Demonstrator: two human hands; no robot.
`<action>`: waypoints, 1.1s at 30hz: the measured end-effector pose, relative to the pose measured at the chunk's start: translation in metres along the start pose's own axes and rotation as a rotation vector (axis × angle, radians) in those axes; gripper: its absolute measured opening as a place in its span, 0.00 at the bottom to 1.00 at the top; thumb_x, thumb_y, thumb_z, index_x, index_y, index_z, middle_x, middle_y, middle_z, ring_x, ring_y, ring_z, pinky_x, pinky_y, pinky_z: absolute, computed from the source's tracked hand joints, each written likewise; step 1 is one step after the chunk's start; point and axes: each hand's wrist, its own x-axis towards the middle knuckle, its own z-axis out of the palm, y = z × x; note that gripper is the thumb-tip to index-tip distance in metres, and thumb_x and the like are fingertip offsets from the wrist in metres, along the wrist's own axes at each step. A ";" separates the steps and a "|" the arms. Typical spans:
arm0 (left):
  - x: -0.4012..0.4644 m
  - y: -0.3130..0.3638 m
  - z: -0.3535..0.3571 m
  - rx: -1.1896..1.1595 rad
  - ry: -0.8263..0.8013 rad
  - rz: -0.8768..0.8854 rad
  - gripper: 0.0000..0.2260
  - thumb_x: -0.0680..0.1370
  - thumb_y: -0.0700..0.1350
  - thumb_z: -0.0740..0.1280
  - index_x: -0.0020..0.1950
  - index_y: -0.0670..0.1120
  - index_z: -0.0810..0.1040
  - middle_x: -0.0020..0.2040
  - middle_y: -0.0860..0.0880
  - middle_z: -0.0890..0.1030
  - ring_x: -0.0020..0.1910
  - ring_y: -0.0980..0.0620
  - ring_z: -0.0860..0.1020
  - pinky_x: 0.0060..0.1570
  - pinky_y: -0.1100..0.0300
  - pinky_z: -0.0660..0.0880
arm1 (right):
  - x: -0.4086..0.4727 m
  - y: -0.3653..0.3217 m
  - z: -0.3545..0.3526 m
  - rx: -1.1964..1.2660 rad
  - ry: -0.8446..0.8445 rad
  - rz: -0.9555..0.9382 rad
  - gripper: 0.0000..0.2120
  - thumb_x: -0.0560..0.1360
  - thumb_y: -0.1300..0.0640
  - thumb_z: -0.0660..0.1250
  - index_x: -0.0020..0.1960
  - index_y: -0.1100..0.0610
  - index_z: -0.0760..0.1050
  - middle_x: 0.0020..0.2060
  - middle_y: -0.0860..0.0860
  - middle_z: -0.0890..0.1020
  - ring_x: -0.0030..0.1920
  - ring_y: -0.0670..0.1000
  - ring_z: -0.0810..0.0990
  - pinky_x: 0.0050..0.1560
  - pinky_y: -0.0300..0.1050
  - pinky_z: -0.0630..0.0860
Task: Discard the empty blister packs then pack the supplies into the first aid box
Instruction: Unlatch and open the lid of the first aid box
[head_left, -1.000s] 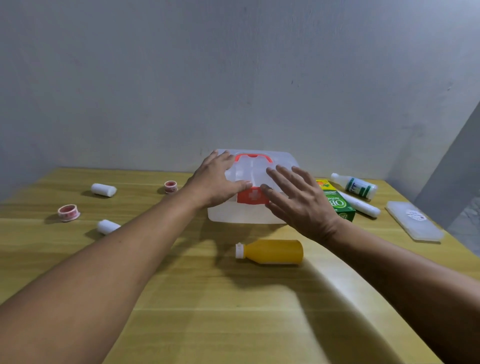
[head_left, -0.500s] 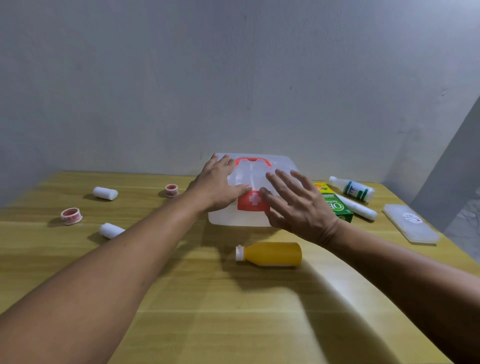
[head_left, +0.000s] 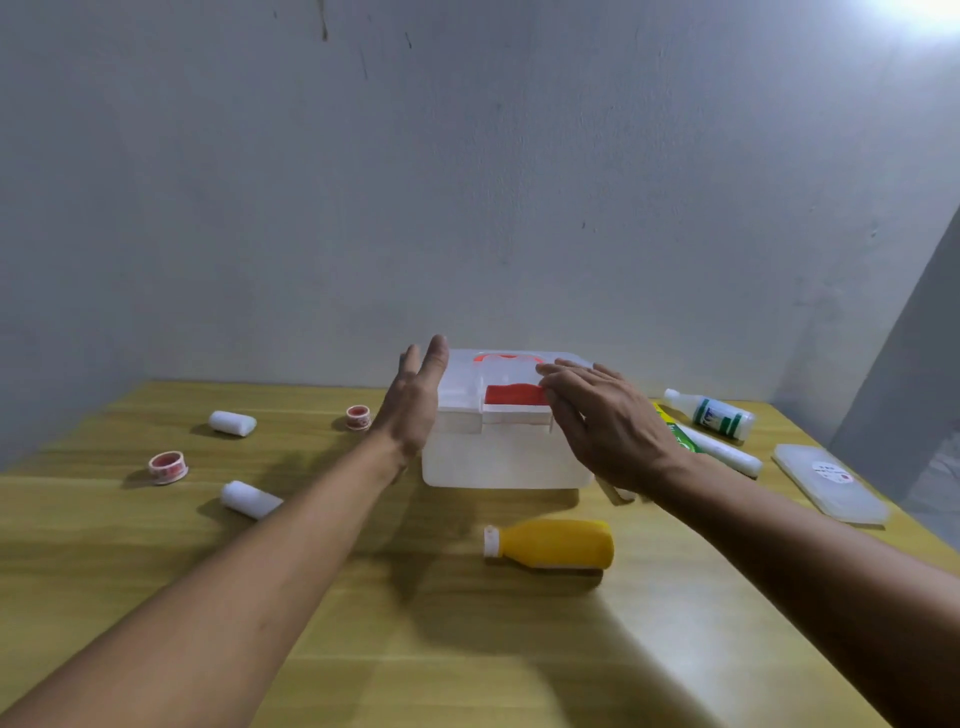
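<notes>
Left hand flat and open beside the first aid box; right hand spread open, fingertips on its red latch; both hold nothing.

Open tabletop lies near, but a yellow bottle blocks the first aid box's front, with supplies crowding its right.

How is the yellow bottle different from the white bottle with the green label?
The yellow bottle lies near the person, in front of the first aid box; the white bottle lies farther back, right of the box. The yellow one shows no label; the white one has a green band. Both lie on their sides, white caps pointing left.
</notes>
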 end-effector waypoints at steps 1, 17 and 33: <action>-0.002 -0.001 0.001 -0.021 0.000 -0.005 0.38 0.75 0.70 0.49 0.79 0.50 0.49 0.80 0.52 0.52 0.78 0.52 0.52 0.74 0.55 0.48 | 0.002 -0.002 -0.003 0.023 0.001 0.014 0.15 0.81 0.54 0.55 0.57 0.57 0.77 0.63 0.55 0.80 0.64 0.56 0.77 0.66 0.58 0.71; 0.000 -0.015 0.013 -0.060 0.146 -0.029 0.22 0.79 0.57 0.51 0.52 0.44 0.79 0.53 0.43 0.82 0.51 0.44 0.79 0.47 0.53 0.75 | 0.048 -0.002 -0.044 0.228 0.115 0.151 0.12 0.80 0.56 0.59 0.55 0.57 0.79 0.39 0.56 0.83 0.36 0.58 0.79 0.38 0.50 0.74; 0.022 -0.017 0.021 1.002 -0.110 -0.029 0.36 0.78 0.65 0.44 0.79 0.43 0.47 0.80 0.46 0.43 0.79 0.47 0.43 0.75 0.43 0.44 | 0.113 0.043 -0.014 0.056 0.030 0.250 0.18 0.80 0.50 0.56 0.70 0.50 0.68 0.67 0.56 0.74 0.65 0.59 0.70 0.58 0.52 0.69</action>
